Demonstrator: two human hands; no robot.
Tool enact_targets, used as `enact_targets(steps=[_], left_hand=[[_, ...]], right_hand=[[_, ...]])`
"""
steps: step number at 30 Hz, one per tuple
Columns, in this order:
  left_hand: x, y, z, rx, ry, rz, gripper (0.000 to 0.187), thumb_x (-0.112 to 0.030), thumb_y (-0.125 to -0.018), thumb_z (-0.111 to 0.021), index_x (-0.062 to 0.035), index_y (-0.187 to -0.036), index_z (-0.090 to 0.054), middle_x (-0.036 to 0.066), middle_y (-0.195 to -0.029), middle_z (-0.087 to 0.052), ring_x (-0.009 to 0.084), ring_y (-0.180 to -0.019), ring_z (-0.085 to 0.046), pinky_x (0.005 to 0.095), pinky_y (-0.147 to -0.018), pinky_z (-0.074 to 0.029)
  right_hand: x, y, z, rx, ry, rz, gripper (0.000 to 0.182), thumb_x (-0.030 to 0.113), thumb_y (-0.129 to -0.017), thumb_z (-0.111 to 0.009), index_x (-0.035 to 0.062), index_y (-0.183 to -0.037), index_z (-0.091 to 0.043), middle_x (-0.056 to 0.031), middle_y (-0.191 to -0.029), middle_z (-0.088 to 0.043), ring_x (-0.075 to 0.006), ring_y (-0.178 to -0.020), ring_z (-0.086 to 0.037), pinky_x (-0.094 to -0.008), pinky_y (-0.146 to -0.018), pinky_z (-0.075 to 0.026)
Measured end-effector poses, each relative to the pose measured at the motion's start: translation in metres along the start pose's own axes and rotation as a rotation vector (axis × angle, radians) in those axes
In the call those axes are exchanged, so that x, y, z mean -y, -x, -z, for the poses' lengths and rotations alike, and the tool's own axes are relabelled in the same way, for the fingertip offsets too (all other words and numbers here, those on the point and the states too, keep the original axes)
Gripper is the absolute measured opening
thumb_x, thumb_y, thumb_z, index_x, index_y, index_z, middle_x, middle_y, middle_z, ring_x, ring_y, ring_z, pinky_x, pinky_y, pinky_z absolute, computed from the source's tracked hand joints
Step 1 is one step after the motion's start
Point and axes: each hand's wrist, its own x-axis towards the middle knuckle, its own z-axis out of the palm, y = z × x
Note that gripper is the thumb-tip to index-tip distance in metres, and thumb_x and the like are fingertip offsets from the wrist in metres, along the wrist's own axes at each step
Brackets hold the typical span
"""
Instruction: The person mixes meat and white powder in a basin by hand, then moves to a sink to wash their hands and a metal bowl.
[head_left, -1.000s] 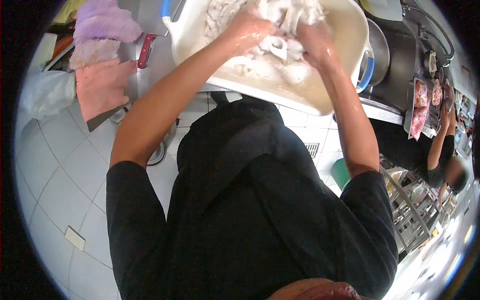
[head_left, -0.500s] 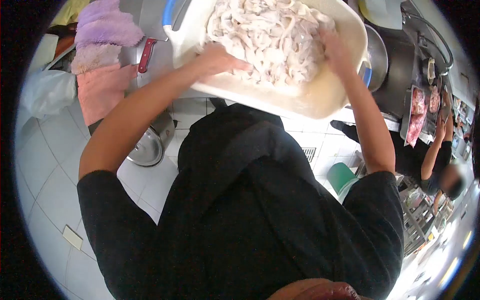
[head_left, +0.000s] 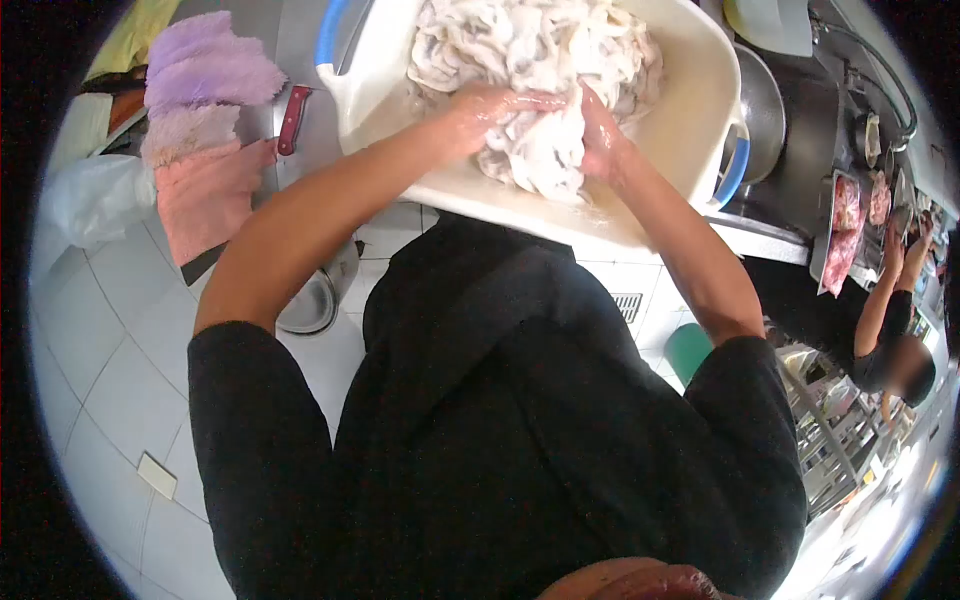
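Observation:
A large cream tub (head_left: 690,150) with blue handles holds a heap of wet, whitish meat strips (head_left: 540,45), soft and slippery looking. My left hand (head_left: 490,112) presses into the heap from the left, its fingers stretched across the strips. From the right, my right hand (head_left: 600,140) cups round the same bunch. Between the two hands a clump of strips bulges towards me and hangs down near the tub's front side. Some of my fingertips are hidden among the strips.
Left of the tub lie a red-handled knife (head_left: 293,120) and purple and pink cloths (head_left: 205,190). A metal bowl (head_left: 765,115) stands at the right, with trays of red meat (head_left: 840,235) beyond. Another person (head_left: 890,330) works there. A lidded pot (head_left: 310,300) and green bucket (head_left: 688,352) are below.
My hands have come together from the sides of the heap, the right one moving left and down. A clump of strips is now gathered between them.

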Motion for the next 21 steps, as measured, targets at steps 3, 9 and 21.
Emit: enact_targets(steps=[3, 9, 21], left_hand=[[-0.005, 0.007, 0.006, 0.026, -0.119, -0.145, 0.028, -0.006, -0.076, -0.069, 0.0092, -0.099, -0.062, 0.012, -0.094, -0.066, 0.0169, -0.083, -0.065, 0.0300, -0.072, -0.054], [-0.013, 0.021, 0.019, -0.014, -0.302, -0.375, 0.029, -0.003, -0.076, -0.066, 0.0097, -0.101, -0.062, 0.013, -0.093, -0.066, 0.0175, -0.081, -0.064, 0.0289, -0.072, -0.053], [-0.080, 0.045, 0.032, -0.207, -0.870, -0.367, 0.044, -0.029, -0.074, -0.070, 0.0010, -0.105, -0.061, 0.012, -0.092, -0.065, 0.0178, -0.076, -0.062, 0.0341, -0.071, -0.050]], right_hand=[[0.002, 0.000, 0.002, 0.066, 0.110, 0.163, 0.033, 0.026, -0.093, -0.045, -0.0017, -0.107, -0.055, -0.0120, -0.093, -0.063, -0.0227, -0.078, -0.064, -0.0346, -0.072, -0.055], [0.023, 0.032, -0.038, -0.233, 0.484, 0.271, 0.024, 0.012, -0.084, -0.053, -0.0079, -0.096, -0.058, -0.0132, -0.088, -0.063, -0.0205, -0.073, -0.063, -0.0317, -0.064, -0.054], [0.069, 0.066, -0.047, -0.445, 0.889, 0.467, 0.048, 0.041, -0.080, -0.058, 0.0014, -0.107, -0.062, -0.0082, -0.098, -0.061, -0.0174, -0.088, -0.052, -0.0297, -0.076, -0.041]])
